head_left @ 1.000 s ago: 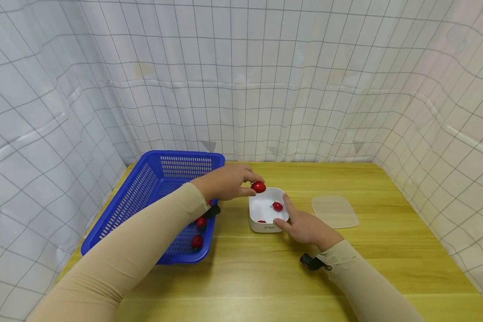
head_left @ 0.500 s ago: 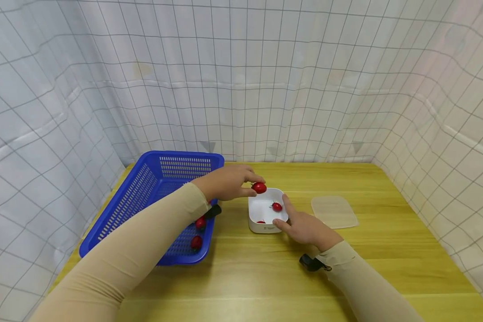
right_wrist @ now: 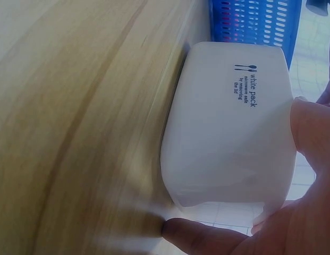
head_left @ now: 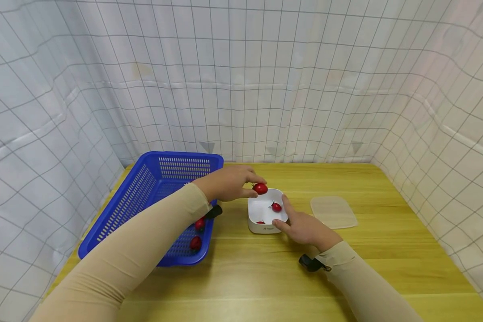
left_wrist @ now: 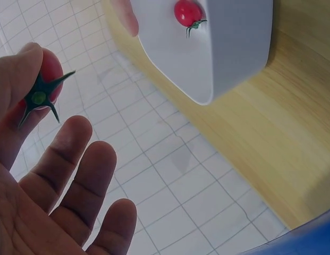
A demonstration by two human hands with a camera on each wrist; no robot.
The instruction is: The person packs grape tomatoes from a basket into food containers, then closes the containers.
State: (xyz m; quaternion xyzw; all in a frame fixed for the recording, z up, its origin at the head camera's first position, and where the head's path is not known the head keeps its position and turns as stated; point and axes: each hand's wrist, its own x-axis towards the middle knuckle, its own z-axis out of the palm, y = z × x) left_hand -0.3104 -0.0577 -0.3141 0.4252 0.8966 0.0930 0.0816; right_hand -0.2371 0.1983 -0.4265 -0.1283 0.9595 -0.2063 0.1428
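Observation:
Between thumb and index finger, my left hand (head_left: 230,182) pinches a red cherry tomato (head_left: 260,188) above the back left rim of a white food container (head_left: 264,229). In the left wrist view, the green calyx of this tomato (left_wrist: 39,97) faces the camera and the other fingers are spread apart from it. My right hand (head_left: 307,228) grips the right side of the container, its thumb at the front rim. Inside lies one cherry tomato (head_left: 276,207) in full view; another (head_left: 260,222) is mostly hidden by the front wall.
A blue plastic basket (head_left: 153,156) stands at the left, with several cherry tomatoes (head_left: 195,243) in it, partly behind my left forearm. Right of the container, a translucent lid (head_left: 334,212) lies flat on the wooden table (head_left: 265,277). A gridded white curtain (head_left: 241,89) surrounds the table.
The left hand and its cherry tomato have shifted very slightly right and down relative to the container. My right hand keeps its grip on the container.

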